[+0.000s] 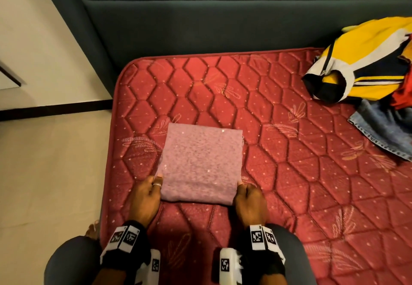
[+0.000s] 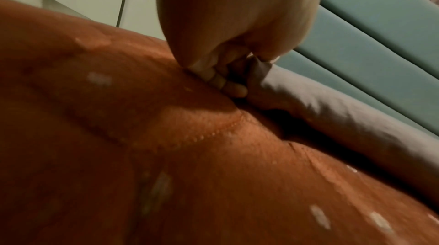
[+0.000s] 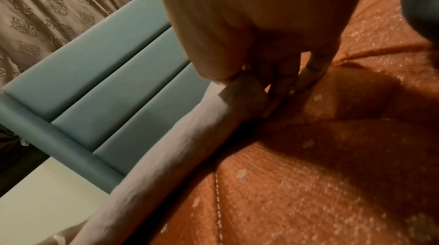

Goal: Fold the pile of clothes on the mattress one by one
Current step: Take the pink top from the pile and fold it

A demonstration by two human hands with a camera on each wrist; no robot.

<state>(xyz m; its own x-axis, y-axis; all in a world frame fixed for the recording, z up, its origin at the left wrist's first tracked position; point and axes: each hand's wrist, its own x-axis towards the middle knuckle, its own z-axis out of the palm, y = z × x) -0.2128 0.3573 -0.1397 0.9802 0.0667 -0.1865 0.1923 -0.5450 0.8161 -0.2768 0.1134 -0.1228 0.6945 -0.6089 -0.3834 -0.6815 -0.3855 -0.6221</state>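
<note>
A pink sequinned garment lies folded into a neat square on the red quilted mattress. My left hand grips its near left corner, thumb on top and fingers tucked under the fold. My right hand pinches the near right corner the same way. In the left wrist view the fingers curl under the rolled fabric edge. In the right wrist view the thumb presses on the fold while the fingers go beneath it.
A pile of unfolded clothes sits at the far right: a yellow, white and navy jacket, something red and blue denim. A teal padded headboard backs the mattress. Pale floor lies to the left.
</note>
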